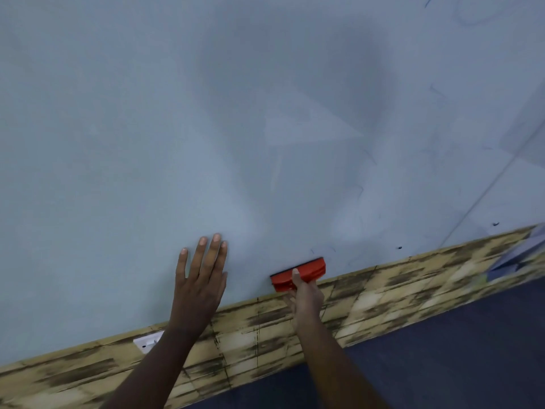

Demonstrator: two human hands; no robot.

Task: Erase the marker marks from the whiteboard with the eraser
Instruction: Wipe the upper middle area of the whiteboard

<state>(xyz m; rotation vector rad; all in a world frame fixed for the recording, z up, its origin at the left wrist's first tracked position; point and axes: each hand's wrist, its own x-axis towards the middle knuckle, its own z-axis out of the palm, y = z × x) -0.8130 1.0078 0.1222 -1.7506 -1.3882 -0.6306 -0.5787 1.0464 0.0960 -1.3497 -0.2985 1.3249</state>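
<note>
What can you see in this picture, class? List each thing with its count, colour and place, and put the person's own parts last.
whiteboard: one, pale grey-blue, fills most of the view.
marker marks: several, dark, faint, scattered on the right.
eraser: one, red, near the board's lower edge.
patterned strip: one, tan and brown, below the board.
wall plate: one, white, on the strip, lower left.
floor: dark blue, lower right.
left hand: flat on the board.
right hand: grips the eraser.

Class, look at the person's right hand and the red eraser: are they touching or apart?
Touching. The head view shows the right hand gripping the red eraser, one fingertip lying over its red back, while its dark edge meets the whiteboard.
</note>
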